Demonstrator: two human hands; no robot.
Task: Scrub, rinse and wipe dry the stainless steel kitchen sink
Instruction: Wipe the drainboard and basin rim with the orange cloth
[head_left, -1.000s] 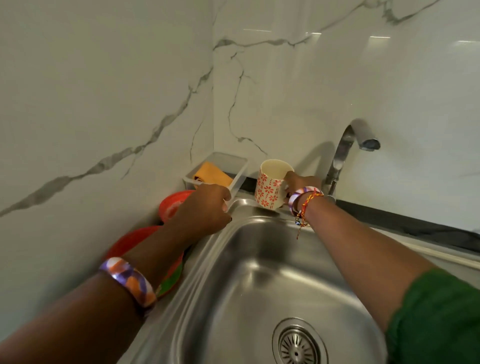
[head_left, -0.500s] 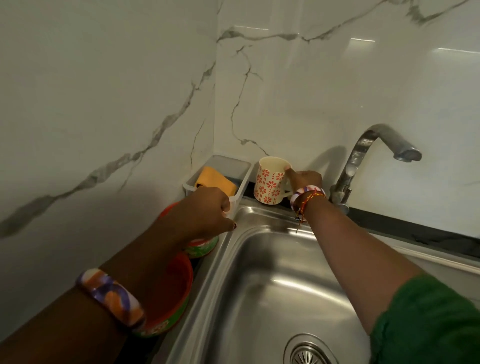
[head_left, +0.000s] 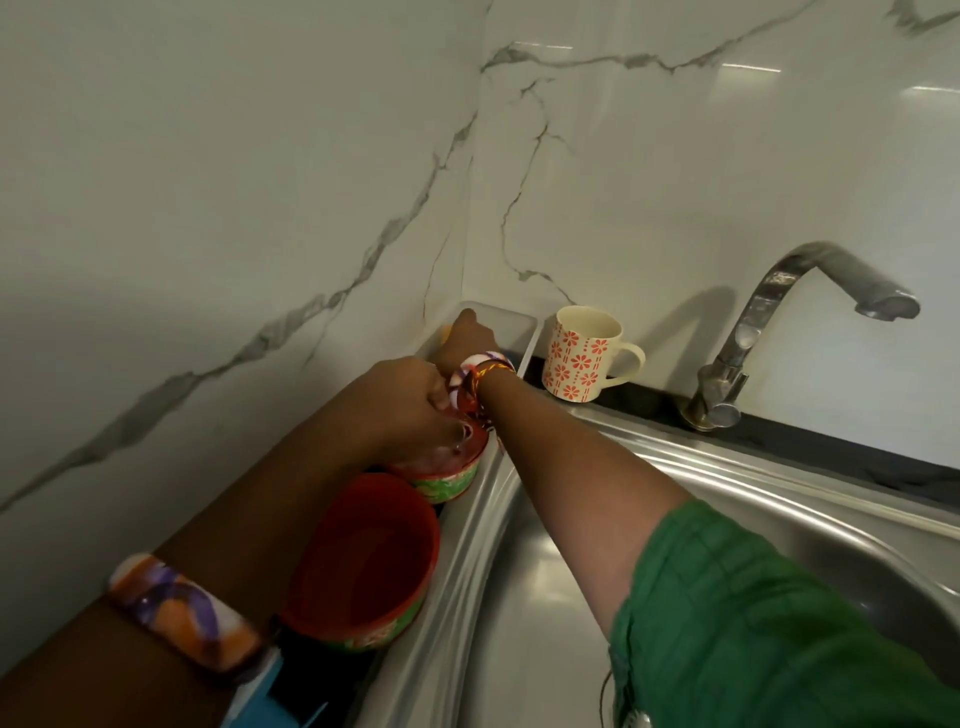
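The right hand (head_left: 470, 338) reaches into the white tray (head_left: 524, 332); its fingers are hidden, so grip unknown. Just beneath lies a yellow sponge (head_left: 445, 332), probably soft and light, easily pinched. The sink (head_left: 727, 499) lies behind the wrist.

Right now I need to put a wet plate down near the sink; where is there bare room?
The sink basin is bare. The dark ledge between the mug and the tap is free but narrow. The left corner is crowded: two red bowls, a white tray and both hands.
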